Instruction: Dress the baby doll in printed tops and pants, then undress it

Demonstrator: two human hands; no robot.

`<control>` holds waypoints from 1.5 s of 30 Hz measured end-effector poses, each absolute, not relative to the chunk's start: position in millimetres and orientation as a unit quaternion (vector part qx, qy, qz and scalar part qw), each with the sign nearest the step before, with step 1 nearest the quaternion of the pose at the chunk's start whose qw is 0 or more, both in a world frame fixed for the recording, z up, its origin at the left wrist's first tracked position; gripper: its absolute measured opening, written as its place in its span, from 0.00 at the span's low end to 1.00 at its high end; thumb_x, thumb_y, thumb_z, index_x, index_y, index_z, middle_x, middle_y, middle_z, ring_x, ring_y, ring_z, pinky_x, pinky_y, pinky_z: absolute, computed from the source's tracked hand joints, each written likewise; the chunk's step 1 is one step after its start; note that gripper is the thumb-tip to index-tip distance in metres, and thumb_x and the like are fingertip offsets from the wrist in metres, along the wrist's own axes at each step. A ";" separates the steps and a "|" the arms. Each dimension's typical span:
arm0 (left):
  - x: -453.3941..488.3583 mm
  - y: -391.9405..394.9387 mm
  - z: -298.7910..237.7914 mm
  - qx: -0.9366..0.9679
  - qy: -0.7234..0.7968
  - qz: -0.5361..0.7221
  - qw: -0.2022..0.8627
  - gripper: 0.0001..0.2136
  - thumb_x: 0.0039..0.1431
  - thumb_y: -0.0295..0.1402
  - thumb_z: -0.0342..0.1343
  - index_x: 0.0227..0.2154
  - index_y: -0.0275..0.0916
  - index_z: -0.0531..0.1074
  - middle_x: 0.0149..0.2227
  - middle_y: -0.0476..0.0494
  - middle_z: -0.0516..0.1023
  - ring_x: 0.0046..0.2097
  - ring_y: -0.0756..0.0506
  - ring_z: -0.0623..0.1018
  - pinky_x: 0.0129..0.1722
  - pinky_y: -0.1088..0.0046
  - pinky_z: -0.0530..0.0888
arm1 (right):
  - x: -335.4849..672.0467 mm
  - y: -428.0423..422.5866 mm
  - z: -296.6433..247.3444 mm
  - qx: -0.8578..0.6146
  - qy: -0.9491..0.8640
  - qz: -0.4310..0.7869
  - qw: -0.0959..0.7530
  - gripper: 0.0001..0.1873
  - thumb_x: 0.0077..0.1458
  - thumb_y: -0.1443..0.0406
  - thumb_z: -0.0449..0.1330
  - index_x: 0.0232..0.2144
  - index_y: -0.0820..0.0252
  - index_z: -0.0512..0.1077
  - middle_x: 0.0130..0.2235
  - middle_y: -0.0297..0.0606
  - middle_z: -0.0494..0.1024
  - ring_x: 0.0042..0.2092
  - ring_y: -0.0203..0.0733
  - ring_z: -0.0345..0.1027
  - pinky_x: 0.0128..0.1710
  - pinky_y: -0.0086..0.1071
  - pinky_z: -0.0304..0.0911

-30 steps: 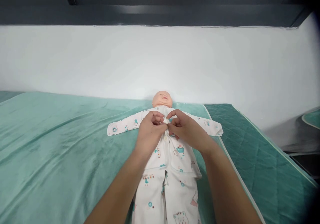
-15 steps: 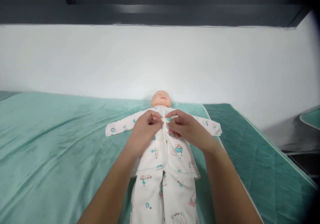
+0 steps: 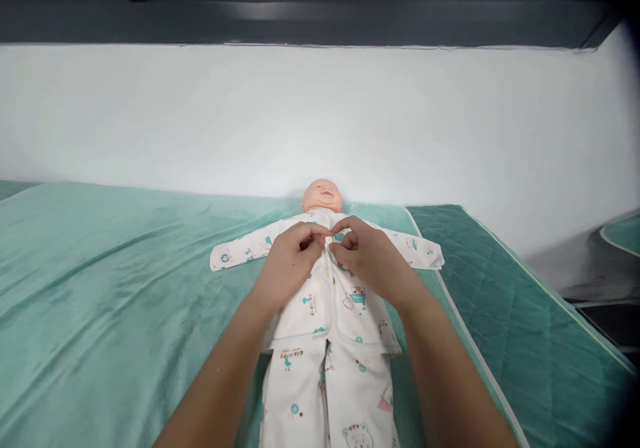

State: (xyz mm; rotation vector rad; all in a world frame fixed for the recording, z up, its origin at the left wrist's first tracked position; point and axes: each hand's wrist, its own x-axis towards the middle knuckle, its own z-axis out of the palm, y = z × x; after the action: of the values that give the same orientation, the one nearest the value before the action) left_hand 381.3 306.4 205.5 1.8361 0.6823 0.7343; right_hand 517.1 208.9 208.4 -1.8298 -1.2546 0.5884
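Head view: left hand [image 3: 293, 258] has edged inward since earlier frame, now nearly meeting right hand [image 3: 369, 255] at button [image 3: 329, 240]. I read both pinching shirt [image 3: 327, 305] front there, shirt flat on bedding [image 3: 125, 301]; button work unfinished, I judge.

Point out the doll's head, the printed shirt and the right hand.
Doll's head [image 3: 322, 197]: head view, middle of the face.
Printed shirt [image 3: 331, 305]: head view, centre front strip.
Right hand [image 3: 371, 255]: head view, back of the hand.
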 end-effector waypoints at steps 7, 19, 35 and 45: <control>380.2 308.0 205.1 0.758 0.277 0.291 0.514 0.10 0.57 0.33 0.52 0.37 0.46 0.79 0.29 0.49 0.71 0.28 0.49 0.66 0.27 0.74 0.60 | 518.1 203.5 215.2 -0.715 -0.522 0.257 0.386 0.14 0.55 0.62 0.55 0.46 0.50 0.64 0.25 0.25 0.69 0.24 0.35 0.63 0.23 0.28 0.56; 381.9 309.1 203.5 0.782 0.257 0.294 0.485 0.09 0.59 0.34 0.54 0.39 0.48 0.79 0.34 0.48 0.72 0.34 0.47 0.70 0.35 0.71 0.65 | 514.1 194.9 220.7 -0.751 -0.513 0.222 0.352 0.06 0.58 0.60 0.52 0.36 0.53 0.66 0.23 0.27 0.68 0.24 0.36 0.61 0.21 0.29 0.52; 381.8 310.0 204.4 0.816 0.252 0.263 0.449 0.13 0.64 0.35 0.48 0.44 0.48 0.77 0.42 0.49 0.74 0.42 0.48 0.73 0.43 0.71 0.67 | 520.5 212.7 205.8 -0.733 -0.446 0.267 0.438 0.07 0.55 0.57 0.56 0.33 0.53 0.66 0.22 0.25 0.68 0.21 0.33 0.61 0.20 0.27 0.57; 359.7 309.6 228.4 0.832 0.250 0.136 0.477 0.09 0.61 0.41 0.52 0.34 0.43 0.73 0.32 0.51 0.73 0.33 0.50 0.69 0.30 0.74 0.65 | 509.3 182.7 232.3 -0.772 -0.525 0.237 0.270 0.19 0.57 0.49 0.55 0.26 0.56 0.65 0.24 0.31 0.71 0.24 0.35 0.59 0.21 0.30 0.49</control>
State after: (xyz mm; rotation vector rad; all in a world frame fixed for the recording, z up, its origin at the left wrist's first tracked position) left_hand 359.7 309.6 228.4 2.0327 0.6098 0.3327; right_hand 509.3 182.7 232.3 -2.0811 -1.4141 0.6380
